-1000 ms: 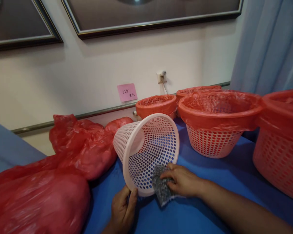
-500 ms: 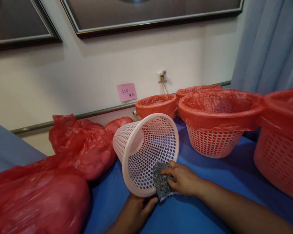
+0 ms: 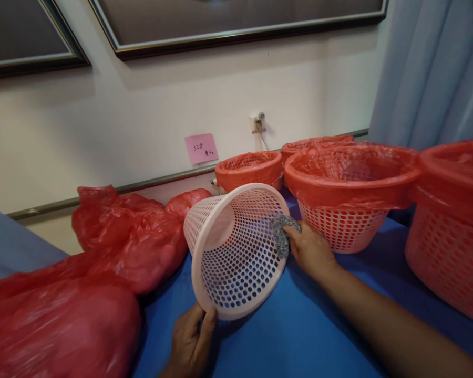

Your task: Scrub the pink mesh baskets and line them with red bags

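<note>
A pale pink perforated plastic basket [image 3: 236,249] lies on its side on the blue table [image 3: 299,336], its mouth toward me. My left hand [image 3: 191,341] grips the basket's lower rim, fingers closed on it. My right hand [image 3: 309,251] presses a grey scouring cloth [image 3: 281,233] against the right side of the rim, fingers closed on the cloth.
Several pink baskets lined with red plastic bags stand at the right and back: the nearest [image 3: 350,194], one at the far right [image 3: 453,220], one behind [image 3: 248,169]. Crumpled red bags [image 3: 82,283] are heaped at the left. A wall with a pink note [image 3: 201,148] and a blue curtain [image 3: 429,73] lie behind.
My right hand has carried the cloth from the basket's lower rim up to its right side. My left hand has shifted along the bottom rim and taken hold again.
</note>
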A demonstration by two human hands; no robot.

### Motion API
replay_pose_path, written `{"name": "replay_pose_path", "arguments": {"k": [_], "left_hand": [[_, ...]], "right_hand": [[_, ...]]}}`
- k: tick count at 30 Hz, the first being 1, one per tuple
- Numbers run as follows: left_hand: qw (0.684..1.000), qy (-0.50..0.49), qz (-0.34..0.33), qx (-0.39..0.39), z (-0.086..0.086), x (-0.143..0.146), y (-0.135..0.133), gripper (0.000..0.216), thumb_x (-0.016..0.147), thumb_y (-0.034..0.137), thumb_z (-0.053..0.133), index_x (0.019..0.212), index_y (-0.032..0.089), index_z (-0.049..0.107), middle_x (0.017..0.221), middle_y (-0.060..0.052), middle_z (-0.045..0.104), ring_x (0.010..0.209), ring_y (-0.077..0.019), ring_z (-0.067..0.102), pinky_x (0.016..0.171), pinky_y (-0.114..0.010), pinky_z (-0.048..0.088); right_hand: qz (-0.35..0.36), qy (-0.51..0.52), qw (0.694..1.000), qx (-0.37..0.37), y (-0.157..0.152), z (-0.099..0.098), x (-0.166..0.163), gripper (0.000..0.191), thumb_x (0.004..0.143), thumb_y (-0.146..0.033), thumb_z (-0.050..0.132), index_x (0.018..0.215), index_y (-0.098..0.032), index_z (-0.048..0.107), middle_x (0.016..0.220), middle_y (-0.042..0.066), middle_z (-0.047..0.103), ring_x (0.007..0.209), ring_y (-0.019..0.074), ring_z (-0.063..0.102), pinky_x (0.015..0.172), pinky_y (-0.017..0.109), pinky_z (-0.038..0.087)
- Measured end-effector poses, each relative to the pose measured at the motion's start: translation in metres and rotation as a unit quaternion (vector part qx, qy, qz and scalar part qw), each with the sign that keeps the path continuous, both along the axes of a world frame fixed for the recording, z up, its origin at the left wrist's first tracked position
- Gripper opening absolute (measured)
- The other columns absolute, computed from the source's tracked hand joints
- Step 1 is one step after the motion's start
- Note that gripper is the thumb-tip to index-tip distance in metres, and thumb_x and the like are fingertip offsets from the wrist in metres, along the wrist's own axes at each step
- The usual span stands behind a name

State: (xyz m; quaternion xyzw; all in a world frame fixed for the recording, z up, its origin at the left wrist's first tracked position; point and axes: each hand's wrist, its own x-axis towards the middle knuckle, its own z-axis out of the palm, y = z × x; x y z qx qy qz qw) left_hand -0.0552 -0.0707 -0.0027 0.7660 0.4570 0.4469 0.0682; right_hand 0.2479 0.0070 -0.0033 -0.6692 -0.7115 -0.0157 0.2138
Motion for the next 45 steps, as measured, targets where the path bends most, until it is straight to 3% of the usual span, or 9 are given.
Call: {"name": "replay_pose_path", "arguments": {"k": [4,9,11,17,27,31,34,41,45], "left_hand": [[1.000,-0.021,-0.004,0.002,-0.001,0.004,0.003,0.044,0.102,0.048,0.050,0.080,0.017,0.073,0.065,-0.003,0.072,0.056,-0.0165,0.069,0.054,-0.022,0.056],[1.000,-0.023,0.010,-0.003,0.002,0.006,-0.002,0.051,0.102,0.054,0.048,0.074,0.018,0.071,0.060,-0.002,0.069,0.053,-0.0157,0.067,0.052,-0.022,0.053],[0.999,-0.029,0.030,-0.002,0.003,0.004,-0.003,0.052,0.101,0.054,0.049,0.069,0.018,0.068,0.057,0.000,0.064,0.050,-0.0141,0.063,0.050,-0.021,0.050],[0.989,-0.093,0.114,-0.005,0.007,-0.002,-0.001,0.050,0.097,0.054,0.056,0.061,0.020,0.059,0.054,0.004,0.053,0.049,-0.0116,0.049,0.048,-0.020,0.043],[0.958,0.089,-0.121,-0.244,-0.014,0.025,0.010,0.028,0.093,0.039,0.061,0.077,0.021,0.074,0.061,0.001,0.067,0.052,-0.0140,0.058,0.052,-0.021,0.049],[0.971,0.033,-0.128,-0.200,-0.014,0.028,0.010,0.033,0.098,0.042,0.055,0.086,0.023,0.080,0.073,-0.003,0.077,0.067,-0.0188,0.071,0.072,-0.029,0.061],[0.985,0.007,-0.084,-0.148,-0.012,0.017,0.008,0.040,0.098,0.046,0.054,0.080,0.020,0.078,0.069,-0.003,0.077,0.061,-0.0183,0.071,0.061,-0.025,0.058],[1.000,-0.011,0.018,-0.024,-0.002,-0.001,0.002,0.046,0.101,0.047,0.052,0.070,0.018,0.070,0.058,-0.001,0.069,0.052,-0.0151,0.065,0.053,-0.022,0.052],[1.000,-0.013,0.000,-0.015,0.000,0.000,0.002,0.045,0.101,0.045,0.052,0.069,0.018,0.068,0.058,-0.001,0.067,0.051,-0.0145,0.064,0.051,-0.022,0.050]], "right_hand": [[0.142,0.067,0.985,-0.077,-0.015,-0.016,-0.022,0.040,0.093,-0.015,0.050,0.124,-0.022,0.074,0.111,0.013,0.065,0.092,0.0244,0.065,0.085,0.036,0.051],[0.365,0.177,0.906,-0.124,-0.038,-0.026,-0.051,0.043,0.086,-0.022,0.065,0.127,-0.033,0.073,0.104,0.003,0.067,0.094,0.0167,0.067,0.088,0.025,0.053],[0.342,0.149,0.920,-0.121,-0.035,-0.021,-0.045,0.045,0.087,-0.020,0.064,0.128,-0.034,0.072,0.107,0.003,0.068,0.095,0.0167,0.067,0.089,0.026,0.053],[0.079,0.027,0.993,-0.079,-0.016,-0.009,-0.015,0.046,0.095,-0.015,0.046,0.137,-0.019,0.066,0.115,0.017,0.066,0.099,0.0283,0.067,0.089,0.041,0.053],[0.250,0.139,0.950,-0.124,-0.030,-0.026,-0.038,0.043,0.091,-0.023,0.057,0.132,-0.025,0.070,0.114,0.010,0.067,0.103,0.0218,0.067,0.096,0.033,0.052],[0.303,0.157,0.932,-0.118,-0.031,-0.029,-0.040,0.045,0.089,-0.022,0.059,0.132,-0.027,0.070,0.111,0.007,0.067,0.099,0.0198,0.067,0.093,0.030,0.052],[0.310,0.122,0.937,-0.102,-0.033,-0.027,-0.044,0.046,0.090,-0.019,0.058,0.133,-0.031,0.068,0.111,0.006,0.067,0.094,0.0199,0.066,0.087,0.030,0.053],[0.017,-0.025,0.999,-0.012,-0.009,0.003,-0.005,0.043,0.099,-0.016,0.045,0.134,-0.027,0.068,0.112,0.014,0.066,0.097,0.0290,0.065,0.087,0.041,0.049],[0.005,-0.001,1.000,-0.011,-0.007,-0.001,-0.001,0.044,0.099,-0.019,0.047,0.139,-0.023,0.065,0.116,0.016,0.066,0.100,0.0295,0.065,0.088,0.040,0.050]]}}
